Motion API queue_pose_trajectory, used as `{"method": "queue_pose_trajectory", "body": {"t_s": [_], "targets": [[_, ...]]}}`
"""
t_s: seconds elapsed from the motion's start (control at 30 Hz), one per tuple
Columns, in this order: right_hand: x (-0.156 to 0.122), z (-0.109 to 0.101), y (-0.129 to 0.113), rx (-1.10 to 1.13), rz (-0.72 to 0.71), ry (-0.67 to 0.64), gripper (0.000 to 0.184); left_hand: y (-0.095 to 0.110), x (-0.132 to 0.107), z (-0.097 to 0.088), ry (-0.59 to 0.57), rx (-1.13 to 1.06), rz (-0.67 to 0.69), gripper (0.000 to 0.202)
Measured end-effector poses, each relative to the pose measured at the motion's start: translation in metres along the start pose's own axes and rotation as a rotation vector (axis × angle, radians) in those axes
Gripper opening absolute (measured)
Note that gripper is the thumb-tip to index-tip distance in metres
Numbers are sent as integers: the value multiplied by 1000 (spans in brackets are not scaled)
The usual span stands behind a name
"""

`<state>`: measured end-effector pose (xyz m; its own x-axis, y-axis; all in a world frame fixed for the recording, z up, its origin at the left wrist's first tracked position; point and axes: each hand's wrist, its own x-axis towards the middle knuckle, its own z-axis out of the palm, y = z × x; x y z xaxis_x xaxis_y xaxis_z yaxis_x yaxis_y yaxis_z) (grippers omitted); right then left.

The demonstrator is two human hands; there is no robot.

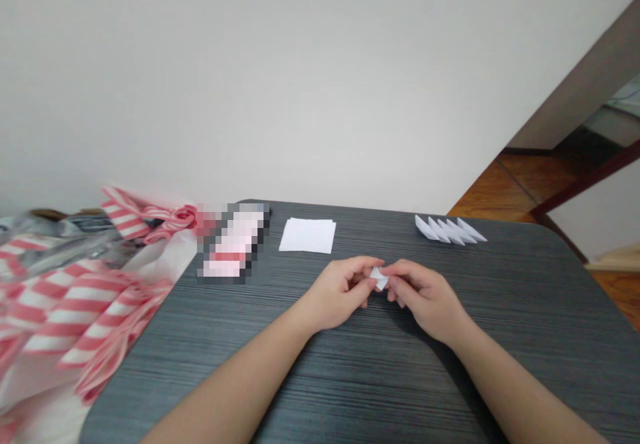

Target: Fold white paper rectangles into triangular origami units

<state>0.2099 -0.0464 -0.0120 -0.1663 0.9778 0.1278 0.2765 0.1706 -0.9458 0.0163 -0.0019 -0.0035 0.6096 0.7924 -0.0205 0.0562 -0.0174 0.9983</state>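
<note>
A small folded piece of white paper (379,278) is pinched between my two hands above the middle of the table. My left hand (345,291) grips its left side between thumb and fingers. On the other side, my right hand (425,294) pinches the right edge the same way. Fingertips cover part of the paper, so its full shape is hidden. Beyond my left hand lies a stack of white paper sheets (307,236). Toward the back right sits a row of several folded white paper pieces (450,230), pointed and overlapping.
The dark wood-grain table (340,377) stands against a pale wall (320,84). A pixelated pinkish rectangular object (233,241) lies at its back left. Red-and-white striped cloth (75,304) is heaped left of the table. Wooden floor (505,187) shows at the right.
</note>
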Motion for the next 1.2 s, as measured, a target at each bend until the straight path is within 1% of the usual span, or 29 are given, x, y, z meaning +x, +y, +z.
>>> {"method": "queue_pose_trajectory", "body": {"t_s": [0.13,0.3,0.37,0.4,0.47,0.5,0.57,0.63,0.7,0.83,0.93,0.97,1.07,1.2], "targets": [[0,-1,0,29,-71,-13,16,-1,-1,-1,-18,-44,28,33],[1,-1,-1,-31,-119,-22,12,-4,0,-2,-16,15,30,30],[1,1,1,-17,-78,-22,8,-6,1,-2,-23,37,41,31],[1,2,2,21,-36,-24,7,-6,1,-2,-25,44,48,32],[1,5,4,143,29,-12,15,-7,0,-3,-30,63,61,32],[1,6,4,164,52,-12,18,-7,0,-3,-31,77,67,32],[1,7,3,129,91,-37,15,-7,0,-3,-30,105,84,30],[2,6,0,39,127,-64,9,-8,-1,-3,-21,128,100,28],[2,6,-3,-33,153,-72,10,-9,0,-3,-11,140,104,26],[3,4,-5,-95,161,-47,13,-8,1,-2,7,131,62,23],[4,4,-4,-97,153,-29,13,-3,1,-1,-1,147,1,11],[4,3,-4,-91,148,-25,12,-1,1,-2,-8,168,-12,12],[4,4,-3,-68,129,-24,9,4,1,-2,-19,248,-22,24],[4,5,-6,-105,111,-56,11,6,0,-3,-2,304,-2,27]]}}
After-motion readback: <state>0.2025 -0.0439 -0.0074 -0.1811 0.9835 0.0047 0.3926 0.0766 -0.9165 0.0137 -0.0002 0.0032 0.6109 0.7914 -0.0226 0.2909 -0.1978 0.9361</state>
